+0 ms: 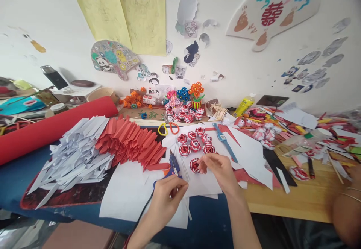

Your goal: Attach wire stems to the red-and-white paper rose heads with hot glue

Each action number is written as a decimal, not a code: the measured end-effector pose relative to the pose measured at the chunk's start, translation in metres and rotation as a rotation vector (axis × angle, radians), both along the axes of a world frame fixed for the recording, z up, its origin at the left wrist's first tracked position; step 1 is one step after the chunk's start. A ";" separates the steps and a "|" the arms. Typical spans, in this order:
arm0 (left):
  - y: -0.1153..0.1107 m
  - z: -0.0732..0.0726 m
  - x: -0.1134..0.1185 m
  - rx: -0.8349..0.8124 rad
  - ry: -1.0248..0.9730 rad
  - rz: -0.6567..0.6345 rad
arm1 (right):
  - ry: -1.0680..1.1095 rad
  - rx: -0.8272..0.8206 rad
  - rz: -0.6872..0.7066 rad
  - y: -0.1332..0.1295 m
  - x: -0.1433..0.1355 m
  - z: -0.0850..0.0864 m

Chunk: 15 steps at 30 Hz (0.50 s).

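My right hand [221, 170] has its fingers closed at the right side of a red-and-white paper flower [194, 165], which sits low over the white paper. My left hand [170, 194] is pinched just left of that flower; whatever lies between its fingertips, if anything, is too small to make out. Behind the left hand lies a blue glue gun [174, 162] with an orange part, its black cord running under my forearm. Several finished flowers [195, 145] of the same kind stand in a group beyond my right hand. Thin glue sticks [182, 158] lie between the two hands.
Piles of folded white paper strips [76, 155] and red paper strips [128, 140] spread on the left. Scissors [168, 128] and a blue utility knife [225, 141] lie farther back. Paper scraps [307, 128] cover the right side, where another person's arm [346, 211] shows.
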<state>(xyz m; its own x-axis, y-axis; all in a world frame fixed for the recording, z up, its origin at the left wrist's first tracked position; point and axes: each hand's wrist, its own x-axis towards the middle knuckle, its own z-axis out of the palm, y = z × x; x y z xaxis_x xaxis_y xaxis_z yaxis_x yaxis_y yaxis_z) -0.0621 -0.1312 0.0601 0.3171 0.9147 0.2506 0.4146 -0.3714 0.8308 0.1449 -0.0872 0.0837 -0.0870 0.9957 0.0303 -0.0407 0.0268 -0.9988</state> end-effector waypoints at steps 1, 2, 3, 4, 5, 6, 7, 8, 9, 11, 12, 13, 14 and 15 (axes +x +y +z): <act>0.000 -0.001 -0.001 0.014 0.011 0.000 | 0.016 -0.004 -0.026 0.001 0.000 0.000; 0.001 -0.001 -0.002 0.029 0.020 -0.002 | 0.036 -0.005 -0.054 0.003 0.000 0.000; 0.002 -0.002 -0.003 0.047 0.027 -0.003 | 0.061 -0.002 -0.086 0.004 0.000 0.000; 0.002 -0.002 -0.004 0.068 0.034 -0.007 | 0.089 0.002 -0.117 0.006 0.001 0.000; 0.003 -0.002 -0.005 0.092 0.040 -0.008 | 0.114 0.006 -0.144 0.008 0.003 0.000; 0.004 -0.003 -0.006 0.119 0.045 -0.009 | 0.135 0.009 -0.161 0.009 0.004 0.000; 0.004 -0.003 -0.006 0.144 0.051 -0.011 | 0.153 0.013 -0.173 0.011 0.006 0.000; 0.005 -0.004 -0.007 0.171 0.055 -0.012 | 0.167 0.018 -0.180 0.012 0.007 0.000; 0.006 -0.005 -0.007 0.200 0.057 -0.009 | 0.178 0.024 -0.181 0.013 0.009 -0.001; 0.008 -0.006 -0.007 0.260 0.064 -0.002 | 0.203 0.028 -0.182 0.014 0.011 -0.003; 0.009 -0.007 -0.007 0.292 0.072 0.003 | 0.219 0.025 -0.181 0.014 0.012 -0.004; 0.010 -0.008 -0.007 0.323 0.084 0.010 | 0.233 0.018 -0.180 0.014 0.013 -0.006; 0.011 -0.008 -0.007 0.349 0.101 0.015 | 0.245 0.009 -0.179 0.014 0.014 -0.007; 0.012 -0.009 -0.007 0.369 0.121 0.016 | 0.256 0.003 -0.177 0.014 0.015 -0.009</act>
